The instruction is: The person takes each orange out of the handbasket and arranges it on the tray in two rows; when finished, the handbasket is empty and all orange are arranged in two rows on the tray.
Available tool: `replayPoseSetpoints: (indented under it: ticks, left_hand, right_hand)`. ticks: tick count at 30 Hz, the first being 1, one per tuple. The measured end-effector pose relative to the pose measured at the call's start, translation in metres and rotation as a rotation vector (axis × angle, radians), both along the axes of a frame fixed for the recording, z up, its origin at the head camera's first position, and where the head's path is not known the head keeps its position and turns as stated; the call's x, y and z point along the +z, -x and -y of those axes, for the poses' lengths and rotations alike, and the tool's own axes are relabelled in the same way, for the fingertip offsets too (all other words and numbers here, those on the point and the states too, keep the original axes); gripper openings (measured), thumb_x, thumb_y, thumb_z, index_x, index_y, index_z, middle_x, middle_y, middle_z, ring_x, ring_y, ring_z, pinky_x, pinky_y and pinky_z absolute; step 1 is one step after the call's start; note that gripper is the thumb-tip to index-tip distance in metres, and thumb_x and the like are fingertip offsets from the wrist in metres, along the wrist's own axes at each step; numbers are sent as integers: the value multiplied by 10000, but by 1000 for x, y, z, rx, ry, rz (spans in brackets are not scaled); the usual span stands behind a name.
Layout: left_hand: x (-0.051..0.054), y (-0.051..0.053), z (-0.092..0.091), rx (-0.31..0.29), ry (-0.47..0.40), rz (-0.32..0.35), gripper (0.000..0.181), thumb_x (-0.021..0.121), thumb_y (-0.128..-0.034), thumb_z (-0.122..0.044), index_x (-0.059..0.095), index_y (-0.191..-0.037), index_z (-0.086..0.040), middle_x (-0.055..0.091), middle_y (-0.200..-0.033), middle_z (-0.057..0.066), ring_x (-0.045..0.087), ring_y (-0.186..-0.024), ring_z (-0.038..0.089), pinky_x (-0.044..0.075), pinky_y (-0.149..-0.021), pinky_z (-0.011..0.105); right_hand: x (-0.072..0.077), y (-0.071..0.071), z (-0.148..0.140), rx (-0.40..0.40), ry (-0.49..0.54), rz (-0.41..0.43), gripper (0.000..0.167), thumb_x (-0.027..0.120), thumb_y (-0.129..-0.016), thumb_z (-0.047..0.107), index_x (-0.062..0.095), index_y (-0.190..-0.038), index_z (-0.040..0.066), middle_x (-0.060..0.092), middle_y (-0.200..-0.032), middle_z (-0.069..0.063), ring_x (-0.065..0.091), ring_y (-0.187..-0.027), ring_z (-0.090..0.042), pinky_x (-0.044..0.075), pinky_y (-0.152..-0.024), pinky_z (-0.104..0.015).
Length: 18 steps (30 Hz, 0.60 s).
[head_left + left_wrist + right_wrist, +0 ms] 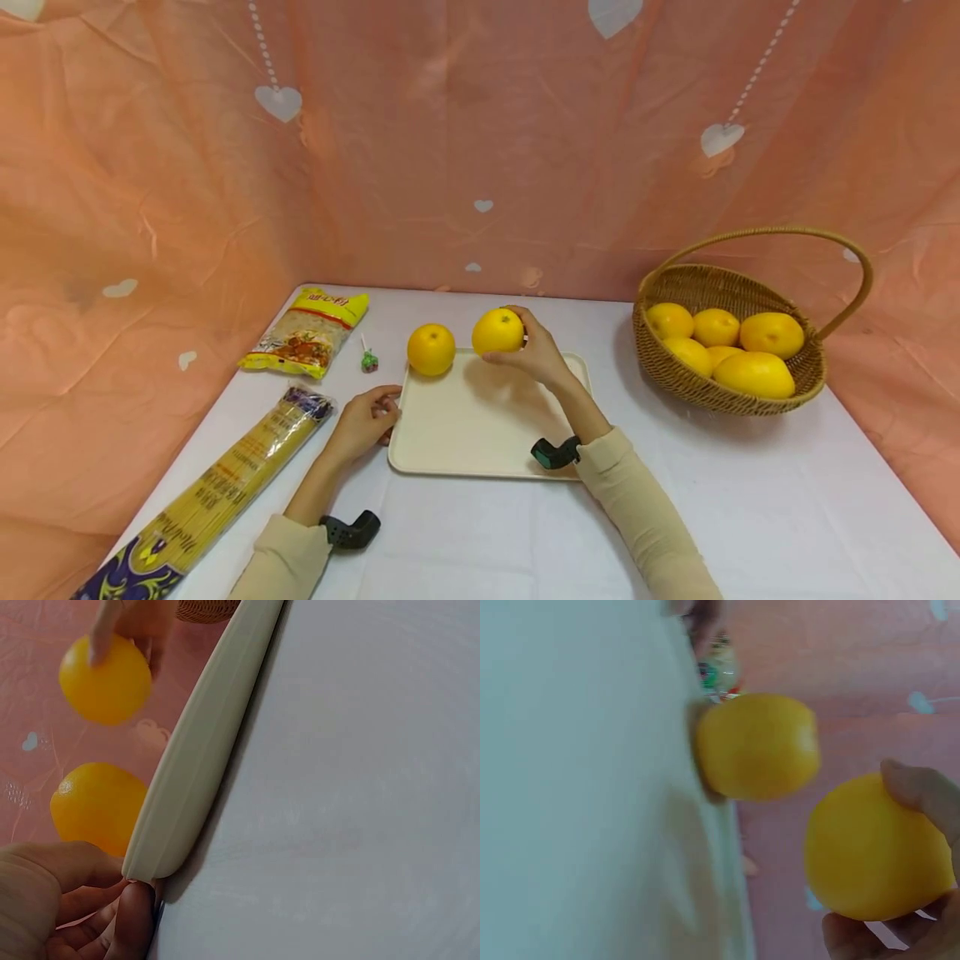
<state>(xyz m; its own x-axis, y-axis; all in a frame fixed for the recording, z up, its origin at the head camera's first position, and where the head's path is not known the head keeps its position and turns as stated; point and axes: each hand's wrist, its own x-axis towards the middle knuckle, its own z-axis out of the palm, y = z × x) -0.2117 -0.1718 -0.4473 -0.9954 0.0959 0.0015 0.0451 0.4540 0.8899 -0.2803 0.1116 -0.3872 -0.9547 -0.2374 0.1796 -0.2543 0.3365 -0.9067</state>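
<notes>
Between the thumb and curled fingers of the right hand [542, 354], an orange [495, 332] is raised over the far side of the tray [450, 442], clear of its surface. The second orange [431, 350] sits at the tray's far corner, to the left of those fingertips, near the held one but not touching it. Beyond the other side of the right fingers stands the basket [686, 283], with more yellow fruit [754, 375] inside. The left hand [366, 421] pinches the tray's rim between thumb and forefinger, which should serve to brace it. Good handling probably calls for a light grip well round the orange's sides, a slow wrist, and clearance from its neighbour, since round fruit may roll. Its dimpled end faces upward, slightly toward the right fingertips; being nearly round, it shows no clear long axis.
</notes>
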Motion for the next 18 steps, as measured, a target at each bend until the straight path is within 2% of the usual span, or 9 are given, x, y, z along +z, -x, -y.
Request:
replayPoseSetpoints:
  ticks: [6, 10, 18]
  left_hand:
    - [-1, 0, -3, -1, -8, 5, 390, 574, -853, 17, 543, -1241, 38, 557, -856, 111, 531, -579, 118, 504, -461, 237]
    - [-1, -1, -3, -1, -8, -1, 387, 573, -850, 21, 545, -1235, 45, 558, -846, 106, 524, -576, 120, 498, -454, 235]
    - [2, -2, -1, -4, 9, -14, 386, 571, -854, 20, 540, -1238, 49, 560, -846, 110, 516, -569, 122, 495, -449, 234]
  right_hand:
    - [-22, 7, 16, -13, -85, -3, 786, 825, -677, 161, 415, -1345, 103, 512, -1291, -120, 524, -1116, -277, 436, -972, -426]
    - [-33, 10, 21, -11, -113, -13, 775, 824, -674, 141, 425, -1337, 90, 525, -1278, -126, 523, -1114, -278, 426, -978, -422]
    - [-40, 11, 25, -12, -151, -49, 802, 811, -715, 220, 381, -1382, 104, 479, -1342, -129, 499, -1162, -283, 409, -999, -429]
